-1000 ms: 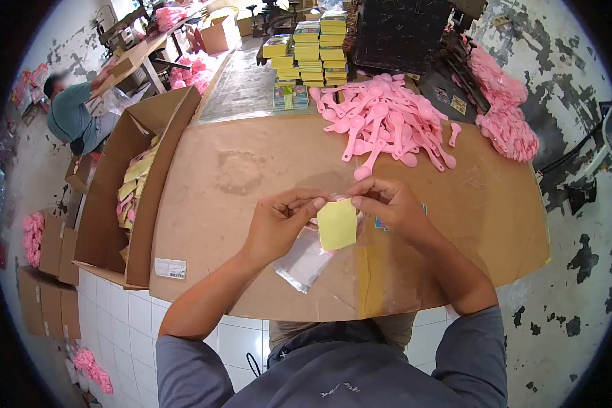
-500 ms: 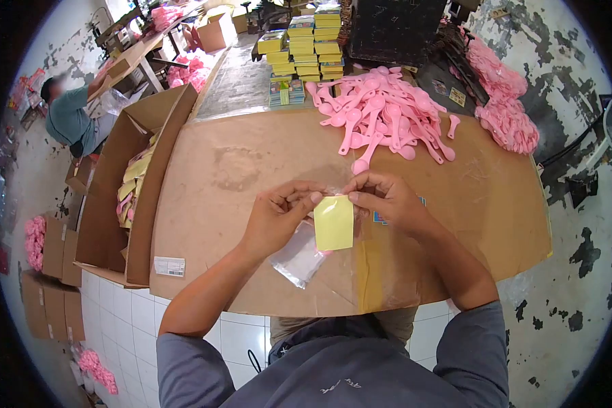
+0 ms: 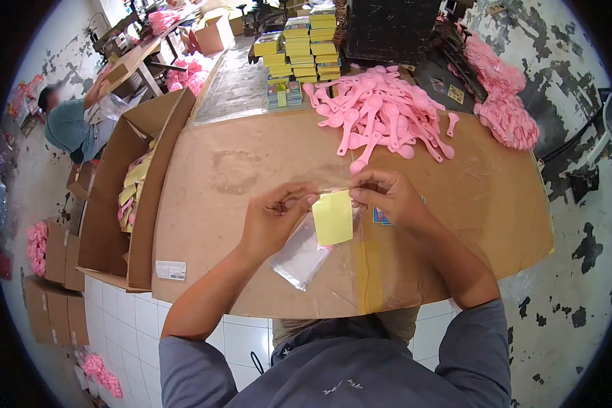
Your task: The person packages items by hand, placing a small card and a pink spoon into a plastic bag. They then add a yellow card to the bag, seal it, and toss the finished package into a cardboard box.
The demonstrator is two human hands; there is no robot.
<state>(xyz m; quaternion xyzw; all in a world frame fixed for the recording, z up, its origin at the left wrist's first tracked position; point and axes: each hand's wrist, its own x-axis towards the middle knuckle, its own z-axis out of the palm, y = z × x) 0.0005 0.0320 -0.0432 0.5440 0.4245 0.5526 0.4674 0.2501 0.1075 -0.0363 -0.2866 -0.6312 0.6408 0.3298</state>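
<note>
A yellow card (image 3: 333,219) in a clear plastic bag hangs between my hands over the cardboard-covered table (image 3: 251,146). My left hand (image 3: 277,216) pinches the bag's upper left edge, and my right hand (image 3: 389,197) pinches its upper right edge. A bit of pink shows under the card. Below and left of it, clear plastic bags (image 3: 299,260) lie on the cardboard. Part of a blue printed card (image 3: 379,215) shows beside my right hand. Beyond my hands is a heap of pink spoons (image 3: 381,112).
An open carton (image 3: 149,217) holding yellow and pink packets stands at the left. Stacks of yellow-edged cards (image 3: 299,51) rise at the back. Pink bundles (image 3: 506,122) lie at the back right. A person (image 3: 75,122) sits at the far left.
The yellow card has tilted slightly and moved up a little between my hands. My left hand has shifted slightly left. The seated person has leaned forward.
</note>
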